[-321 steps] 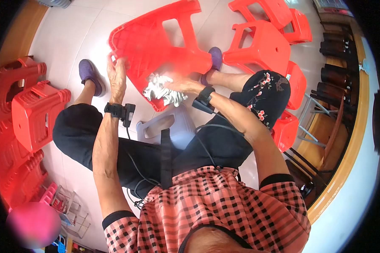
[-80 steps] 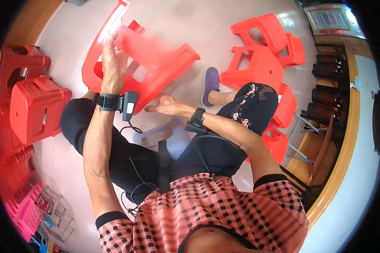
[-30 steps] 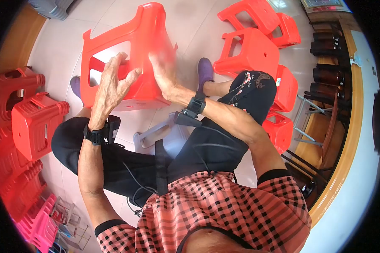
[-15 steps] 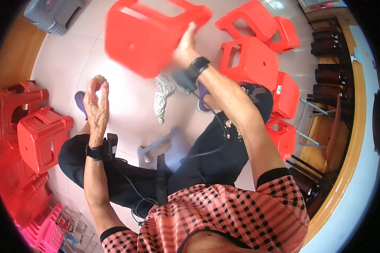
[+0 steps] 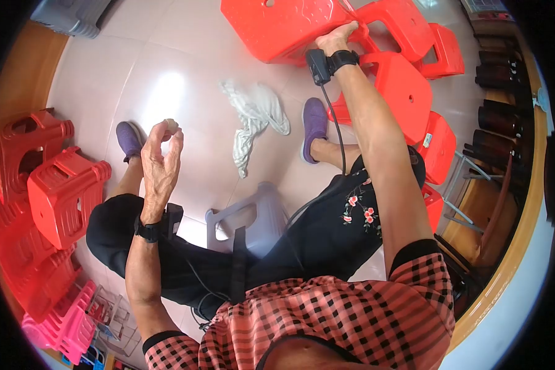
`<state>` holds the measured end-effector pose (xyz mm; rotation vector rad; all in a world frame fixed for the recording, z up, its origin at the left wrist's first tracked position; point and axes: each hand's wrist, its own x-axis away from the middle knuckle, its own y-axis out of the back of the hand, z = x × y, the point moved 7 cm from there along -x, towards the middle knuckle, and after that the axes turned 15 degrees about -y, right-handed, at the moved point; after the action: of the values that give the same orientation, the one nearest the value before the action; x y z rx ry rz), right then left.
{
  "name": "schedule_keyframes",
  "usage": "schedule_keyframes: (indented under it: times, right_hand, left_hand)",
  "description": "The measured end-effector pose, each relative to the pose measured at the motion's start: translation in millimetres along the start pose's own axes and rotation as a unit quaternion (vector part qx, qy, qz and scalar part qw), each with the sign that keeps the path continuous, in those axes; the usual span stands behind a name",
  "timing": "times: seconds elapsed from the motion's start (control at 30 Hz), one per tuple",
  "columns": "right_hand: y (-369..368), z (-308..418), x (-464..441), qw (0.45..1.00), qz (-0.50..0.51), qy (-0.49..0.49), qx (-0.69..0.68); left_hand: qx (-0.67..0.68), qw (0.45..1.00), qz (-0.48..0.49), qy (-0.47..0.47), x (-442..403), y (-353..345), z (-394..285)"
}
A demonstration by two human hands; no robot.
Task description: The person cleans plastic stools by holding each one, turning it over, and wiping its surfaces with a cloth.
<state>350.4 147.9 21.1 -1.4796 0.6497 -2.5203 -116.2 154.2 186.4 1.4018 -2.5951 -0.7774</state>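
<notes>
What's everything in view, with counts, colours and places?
Held stool: 1, red, top centre
Right-side stools: at least 5, red, right
Left-side stools: several, red, left
Low stool: 1, grey, lower centre
Cloth: 1, whitish, centre
Small object: 1, pale, upper left
Plastic item: 1, grey, top left
Pink plastics: uncounted, pink, lower left
Dark items: several, brown, far right
Shoes: 2, purple, flanking cloth
Wristbands: 2, black, left and right
Left hand: 1, bare, pinching small object
Right hand: 1, bare, gripping held stool

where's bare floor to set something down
Bare floor lies between the left shoe and the cloth, and farther out, left of the stool in the right hand. It's crowded on the right, where red stools bunch, and along the far left.
</notes>
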Motion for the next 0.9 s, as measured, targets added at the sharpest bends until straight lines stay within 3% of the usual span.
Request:
schedule_keyframes:
  times: [0.2, 0.27, 0.37, 0.47, 0.57, 0.73, 0.77, 0.9]
  right_hand:
    - [12.1, 11.1, 0.1, 0.996, -0.092, 0.007, 0.01]
    - [11.8, 13.9, 4.5, 0.995, -0.082, 0.003, 0.048]
    - [13.9, 20.8, 22.3, 0.976, -0.173, -0.008, 0.131]
    - [0.1, 4.3, 24.3, 0.982, -0.16, -0.018, 0.1]
    - [-13.1, -20.7, 14.2, 0.997, -0.082, -0.006, -0.003]
    - [-1.7, -36.4, 11.0, 0.995, -0.091, -0.046, -0.007]
    - [-11.1, -27.1, 8.4, 0.998, 0.057, -0.004, -0.029]
    - [16.5, 17.5, -52.6, 0.995, 0.091, 0.0, 0.046]
  left_hand:
    - [-0.009, 1.0, 0.02, -0.009, 1.2, -7.0, -2.3]
    - [-0.001, 1.0, 0.022, -0.012, 2.4, -10.4, 0.7]
    - [0.018, 0.999, 0.034, -0.004, 2.9, -16.1, 1.6]
    - [0.012, 0.999, 0.044, -0.016, 4.7, -23.1, 1.5]
    - [0.02, 0.998, 0.066, -0.009, 8.4, -28.1, 13.5]
    - [-0.017, 0.997, 0.079, 0.001, 1.4, -27.3, 13.9]
    - [-0.017, 0.996, 0.082, 0.005, -1.8, -27.6, 9.3]
    - [0.003, 0.996, 0.088, 0.024, -4.0, -36.8, 7.4]
